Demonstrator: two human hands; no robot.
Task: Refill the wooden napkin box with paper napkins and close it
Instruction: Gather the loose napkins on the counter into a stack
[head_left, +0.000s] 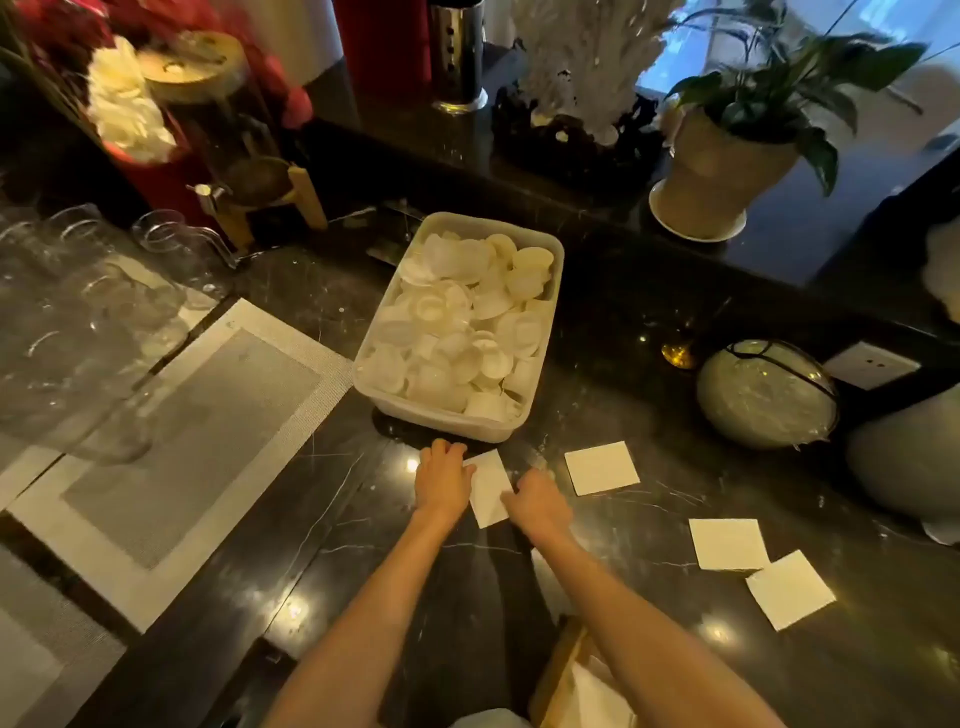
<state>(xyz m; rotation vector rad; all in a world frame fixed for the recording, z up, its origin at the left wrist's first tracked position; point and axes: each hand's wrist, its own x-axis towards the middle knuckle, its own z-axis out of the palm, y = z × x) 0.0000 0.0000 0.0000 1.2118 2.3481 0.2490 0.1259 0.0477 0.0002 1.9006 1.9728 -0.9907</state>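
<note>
A white folded paper napkin (489, 488) lies on the dark marble counter (363, 571) between my two hands. My left hand (441, 478) rests flat on the napkin's left edge. My right hand (537, 501) touches its right edge, fingers bent down onto it. Three more napkins lie loose to the right: one (601, 467) near my hands, two (728, 543) (790, 588) overlapping at a corner farther right. The wooden napkin box (563, 670) shows at the bottom edge, partly hidden by my right forearm, open with white paper inside.
A plastic tub (550, 249) full of white lids stands just beyond my hands. Glassware (78, 322) and grey placemats (176, 431) fill the left. A round lamp (766, 392), a potted plant (717, 171) and a drink dispenser (218, 119) stand around the back and right.
</note>
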